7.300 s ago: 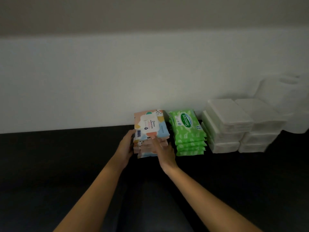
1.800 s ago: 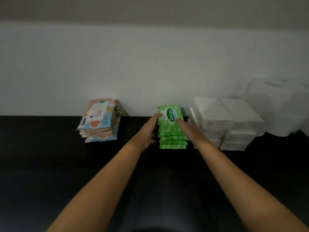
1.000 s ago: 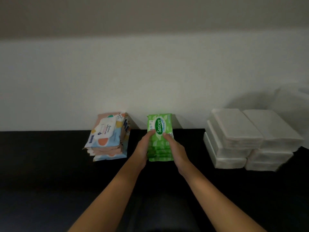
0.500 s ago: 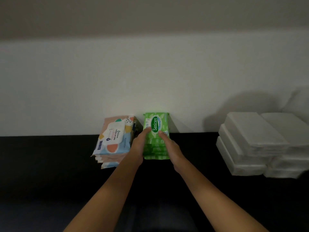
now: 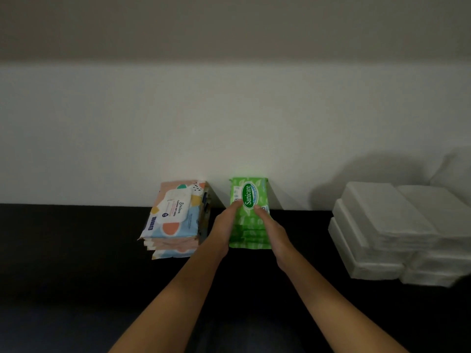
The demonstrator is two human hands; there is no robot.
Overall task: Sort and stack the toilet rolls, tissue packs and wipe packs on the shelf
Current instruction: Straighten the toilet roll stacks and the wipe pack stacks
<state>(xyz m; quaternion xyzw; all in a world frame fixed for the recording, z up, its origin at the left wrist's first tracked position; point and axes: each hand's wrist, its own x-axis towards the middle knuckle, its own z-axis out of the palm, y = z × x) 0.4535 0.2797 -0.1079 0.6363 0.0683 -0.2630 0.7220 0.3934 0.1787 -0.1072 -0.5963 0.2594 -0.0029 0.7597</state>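
My left hand [image 5: 222, 226] and right hand [image 5: 274, 229] pressed in on either side of the green wipe stack [image 5: 249, 217], each grip curled against it with fingertips on the top pack. It sat on the dark shelf [image 5: 76, 250] against the white wall [image 5: 229, 123], just beside the patterned wipe stack [image 5: 174, 219] on its left. The white tissue packs [image 5: 397, 233] stood stacked well apart on the right.
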